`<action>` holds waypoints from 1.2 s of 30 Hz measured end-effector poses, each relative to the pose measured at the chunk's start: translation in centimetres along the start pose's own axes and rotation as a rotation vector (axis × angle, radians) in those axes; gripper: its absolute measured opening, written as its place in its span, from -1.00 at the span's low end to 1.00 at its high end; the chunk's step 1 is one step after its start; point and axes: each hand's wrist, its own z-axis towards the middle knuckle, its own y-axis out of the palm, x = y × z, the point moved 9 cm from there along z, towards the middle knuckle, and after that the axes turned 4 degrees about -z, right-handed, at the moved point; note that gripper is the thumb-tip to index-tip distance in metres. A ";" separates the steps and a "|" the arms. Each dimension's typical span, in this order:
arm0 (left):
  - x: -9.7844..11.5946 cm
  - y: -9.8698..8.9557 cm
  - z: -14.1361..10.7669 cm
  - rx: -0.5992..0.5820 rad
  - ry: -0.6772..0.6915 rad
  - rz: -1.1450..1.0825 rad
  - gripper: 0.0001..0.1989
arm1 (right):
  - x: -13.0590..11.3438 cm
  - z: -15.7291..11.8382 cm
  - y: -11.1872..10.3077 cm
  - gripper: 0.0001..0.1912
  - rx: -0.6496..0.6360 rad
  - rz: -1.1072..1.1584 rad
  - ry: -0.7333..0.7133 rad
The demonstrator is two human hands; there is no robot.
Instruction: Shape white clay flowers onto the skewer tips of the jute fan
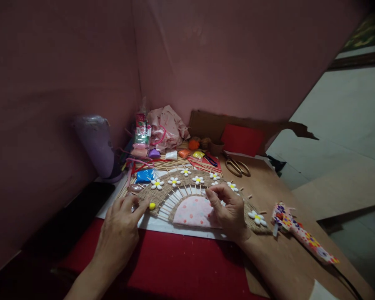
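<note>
A half-round fan-shaped craft [150, 193] of thin sticks woven with brown twine lies on white paper. White flowers with yellow centres [198, 180] dot its twine band, and a pink dotted half-circle [193, 210] fills its inner part. My left hand [120, 225] rests at the craft's left end, index finger stretched out and the others loosely bent. Just beside that fingertip is a small yellow ball [152, 206] on the twine. Over the craft's right half, my right hand [229, 208] has thumb and index finger pinched together; anything between them is too small to make out.
A glue gun with a flowered cover [306, 237] lies at right, its cord trailing forward. Gold-handled scissors [237, 166], a red sheet [242, 139] and clay packets [145, 176] sit behind the craft. A purple container [96, 146] leans at left near the wall.
</note>
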 end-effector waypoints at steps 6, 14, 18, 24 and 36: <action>-0.2 0.4 -0.6 -0.006 0.015 -0.081 -0.48 | 0.1 0.0 0.1 -0.86 -0.002 -0.002 0.000; -0.9 -0.1 0.0 0.074 -0.092 -0.278 -0.74 | 0.2 -0.1 0.0 -0.87 -0.002 0.005 -0.008; -0.5 -0.3 0.7 0.046 -0.160 -0.201 -0.81 | 0.1 0.0 0.0 -0.87 -0.007 0.009 -0.006; -0.4 -0.1 1.3 0.018 -0.180 -0.121 -0.84 | 0.0 0.0 0.0 -0.87 -0.002 0.007 -0.008; -0.4 -0.2 1.0 0.075 -0.151 -0.156 -0.86 | 0.0 -0.1 0.1 -0.87 -0.008 0.012 -0.009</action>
